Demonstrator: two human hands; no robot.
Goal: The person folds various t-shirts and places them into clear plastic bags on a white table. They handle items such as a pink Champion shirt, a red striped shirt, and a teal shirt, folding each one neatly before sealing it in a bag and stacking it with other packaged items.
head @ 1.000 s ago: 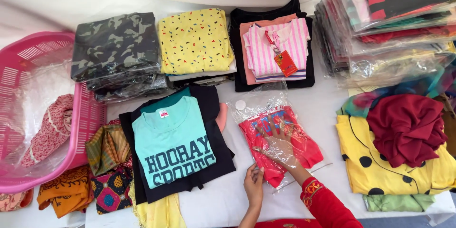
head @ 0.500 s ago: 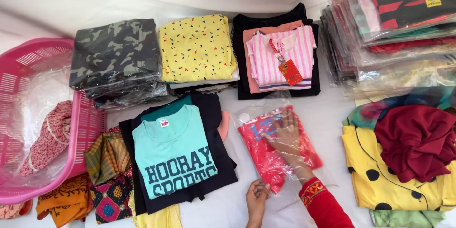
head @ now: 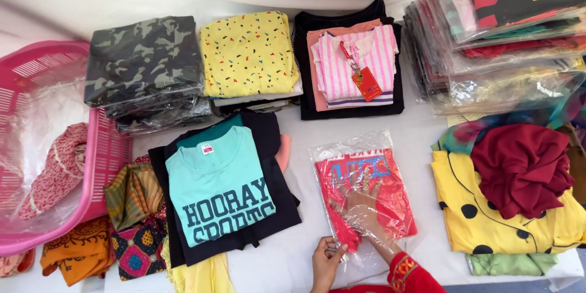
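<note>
A red printed shirt (head: 390,198) lies flat on the white table inside a clear plastic bag (head: 351,146). My right hand (head: 359,207) is pushed inside the bag, fingers spread flat on the shirt. My left hand (head: 326,261) pinches the open edge of the bag at its near end. To the left lies a teal printed t-shirt (head: 217,183) on top of a folded black garment.
At the back stand stacks of camouflage (head: 143,64), yellow (head: 247,55) and pink-striped (head: 360,67) shirts. Bagged clothes (head: 500,30) pile at the back right. A maroon garment (head: 519,168) rests on a yellow spotted one (head: 464,207). A pink basket (head: 55,146) sits left, patterned cloths (head: 131,220) beside it.
My right hand has slid deeper into the bag and flattened on the red shirt. The bagged shirt now lies straighter on the table. My left hand stays at the bag's opening.
</note>
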